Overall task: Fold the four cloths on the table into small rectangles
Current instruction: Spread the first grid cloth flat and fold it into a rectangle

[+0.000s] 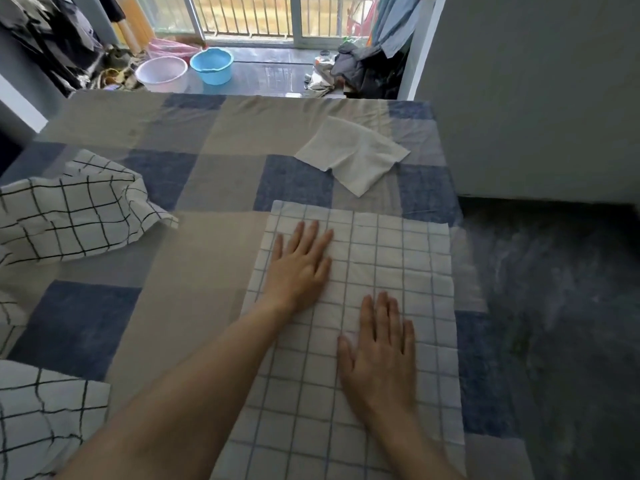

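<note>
A white cloth with a blue grid lies flat as a long rectangle at the table's right side. My left hand presses flat on its upper left part, fingers spread. My right hand lies flat on its middle, palm down. A plain white cloth lies loosely folded behind it. A white cloth with a black grid sits crumpled at the left. Another black-grid cloth lies at the near left corner.
The table wears a blue, grey and beige checked cover. Its right edge drops to a dark floor beside a grey wall. Beyond the far edge stand a white basin, a blue basin and piled clothes.
</note>
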The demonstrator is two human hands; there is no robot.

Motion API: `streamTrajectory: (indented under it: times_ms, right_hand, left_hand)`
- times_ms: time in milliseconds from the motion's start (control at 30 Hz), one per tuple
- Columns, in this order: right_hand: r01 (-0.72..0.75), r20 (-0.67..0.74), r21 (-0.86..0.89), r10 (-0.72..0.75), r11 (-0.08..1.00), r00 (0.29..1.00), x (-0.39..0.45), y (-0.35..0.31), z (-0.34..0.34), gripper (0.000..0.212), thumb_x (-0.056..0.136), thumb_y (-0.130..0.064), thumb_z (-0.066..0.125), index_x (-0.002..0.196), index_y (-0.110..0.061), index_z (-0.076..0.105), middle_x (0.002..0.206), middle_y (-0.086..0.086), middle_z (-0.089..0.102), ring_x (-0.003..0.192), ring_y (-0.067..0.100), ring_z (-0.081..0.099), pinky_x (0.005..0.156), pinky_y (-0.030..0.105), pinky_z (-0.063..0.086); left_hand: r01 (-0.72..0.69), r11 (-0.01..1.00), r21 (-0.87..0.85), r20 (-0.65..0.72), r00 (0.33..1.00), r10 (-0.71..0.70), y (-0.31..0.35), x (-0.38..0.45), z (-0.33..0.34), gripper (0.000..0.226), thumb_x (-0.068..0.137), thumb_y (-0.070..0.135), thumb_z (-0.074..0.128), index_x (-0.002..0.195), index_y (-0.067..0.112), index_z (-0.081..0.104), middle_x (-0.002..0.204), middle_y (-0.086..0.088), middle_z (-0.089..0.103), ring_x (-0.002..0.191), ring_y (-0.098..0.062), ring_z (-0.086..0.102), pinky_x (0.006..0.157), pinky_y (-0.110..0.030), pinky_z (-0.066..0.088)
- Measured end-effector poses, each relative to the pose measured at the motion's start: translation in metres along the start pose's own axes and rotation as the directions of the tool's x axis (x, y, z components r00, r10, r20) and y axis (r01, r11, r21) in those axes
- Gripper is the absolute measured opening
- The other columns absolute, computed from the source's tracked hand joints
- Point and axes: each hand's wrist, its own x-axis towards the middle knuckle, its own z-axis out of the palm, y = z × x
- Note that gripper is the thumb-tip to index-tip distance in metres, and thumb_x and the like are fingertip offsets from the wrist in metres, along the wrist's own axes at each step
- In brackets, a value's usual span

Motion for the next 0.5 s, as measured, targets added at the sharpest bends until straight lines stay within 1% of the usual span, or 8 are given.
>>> streamTrajectory:
  times_ms: [100,167,233,267,300,367,433,500]
  right_hand:
    - [-0.070,0.000,0.004,0.070,0.998,0.998,0.004,-0.005,0.001,0.072,0.093,-0.054,0.027,0.151,-0.011,0.029,0.159,0.011,0.021,0.148,0.025,0.013,0.117,0.048,0.011]
    - [-0.093,-0.031,0.090,0.096,0.992,0.995,0.028,-0.015,-0.007,0.070,0.092,-0.051,0.025,0.151,-0.013,0.028,0.160,0.010,0.020,0.148,0.024,0.011,0.117,0.049,0.010]
    - [-0.016,-0.071,0.203,0.031,0.979,0.997,0.069,-0.027,-0.014,0.065,0.094,-0.044,0.020,0.153,-0.016,0.020,0.162,0.006,0.011,0.149,0.020,0.006,0.118,0.045,0.005]
    - [0.041,-0.070,0.221,-0.026,0.974,0.997,0.090,-0.033,-0.015,0.064,0.094,-0.041,0.019,0.154,-0.018,0.018,0.163,0.003,0.008,0.149,0.018,0.004,0.118,0.044,0.003]
    - [0.090,-0.051,0.206,-0.081,0.974,0.995,0.106,-0.037,-0.014,0.063,0.094,-0.041,0.018,0.154,-0.019,0.017,0.163,0.002,0.007,0.149,0.016,0.004,0.118,0.043,0.001]
    - [0.141,0.009,0.121,-0.143,0.983,0.990,0.124,-0.032,-0.005,0.062,0.095,-0.042,0.020,0.153,-0.022,0.021,0.162,0.001,0.015,0.149,0.015,0.009,0.118,0.043,0.002]
    - [0.145,0.032,0.045,-0.147,0.988,0.989,0.127,-0.006,-0.003,0.061,0.095,-0.043,0.024,0.153,-0.024,0.023,0.161,0.000,0.019,0.149,0.014,0.011,0.119,0.045,0.005]
    - [0.121,0.029,0.005,-0.121,0.993,0.992,0.129,0.028,-0.010,0.060,0.097,-0.044,0.022,0.154,-0.027,0.014,0.162,-0.002,0.011,0.149,0.012,0.003,0.120,0.045,0.004]
  left_hand:
    - [-0.008,1.000,-0.007,-0.018,1.000,0.008,0.000,0.000,0.001,0.055,0.101,0.046,0.019,0.153,0.040,0.001,0.162,0.011,-0.006,0.147,-0.011,-0.015,0.119,-0.045,-0.010]
    - [0.004,1.000,-0.006,-0.036,0.999,-0.004,0.000,-0.002,0.003,0.055,0.101,0.045,0.019,0.153,0.040,0.002,0.162,0.012,-0.006,0.147,-0.010,-0.015,0.119,-0.044,-0.010]
    - [0.001,1.000,-0.002,-0.031,1.000,-0.001,-0.002,0.001,0.003,0.056,0.099,0.045,0.015,0.153,0.041,0.000,0.161,0.013,-0.010,0.147,-0.009,-0.017,0.119,-0.043,-0.011]
    - [-0.004,1.000,0.006,-0.023,1.000,0.004,-0.002,0.001,0.003,0.057,0.097,0.047,0.011,0.152,0.041,-0.001,0.161,0.013,-0.012,0.146,-0.009,-0.019,0.119,-0.043,-0.011]
    - [-0.008,1.000,0.015,-0.022,1.000,0.008,-0.002,0.000,0.003,0.059,0.094,0.048,0.008,0.152,0.041,-0.002,0.160,0.013,-0.013,0.146,-0.009,-0.019,0.119,-0.042,-0.011]
    - [-0.008,1.000,0.009,-0.023,1.000,0.008,-0.002,-0.001,0.003,0.061,0.092,0.049,0.007,0.152,0.042,0.000,0.159,0.015,-0.014,0.146,-0.008,-0.018,0.119,-0.042,-0.010]
    - [0.010,1.000,0.004,-0.033,0.999,-0.010,-0.002,0.001,0.002,0.060,0.093,0.047,0.010,0.152,0.044,0.001,0.159,0.017,-0.012,0.147,-0.008,-0.015,0.119,-0.042,-0.009]
    - [0.022,1.000,0.008,-0.034,0.999,-0.022,-0.001,0.001,0.002,0.059,0.094,0.046,0.012,0.152,0.044,0.002,0.159,0.017,-0.010,0.147,-0.008,-0.014,0.119,-0.041,-0.008]
